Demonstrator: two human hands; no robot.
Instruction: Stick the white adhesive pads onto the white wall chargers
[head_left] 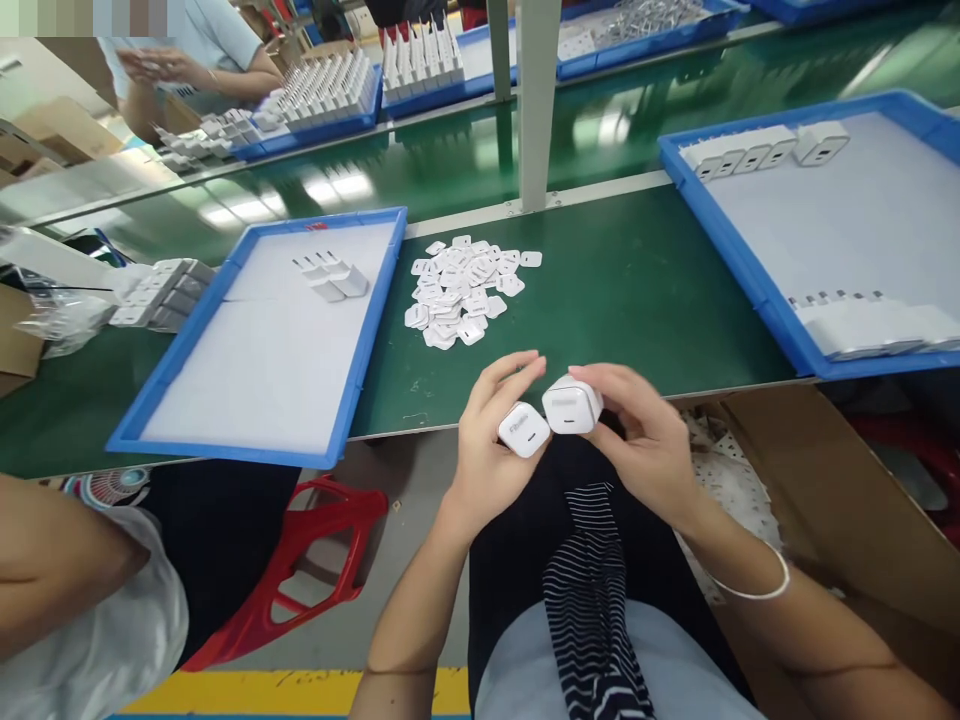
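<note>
A white charger [523, 431] with a small slot in its end face lies in my left hand [487, 440], the fingers closed round its side. My right hand [645, 430] grips a second white charger [571, 408] between thumb and fingers, its slotted face toward me. The two chargers are side by side, nearly touching, just off the bench's front edge above my lap. Beyond them on the green bench lies a loose heap of flat white end caps [461, 290].
To the left, a blue-rimmed tray [352, 390] holds a few pronged chargers [330, 275]. A similar tray [750, 260] at right carries two rows. A pale post [536, 110] rises behind the heap. A red stool [322, 540] and a neighbour's arm [60, 560] are at left; another person works opposite.
</note>
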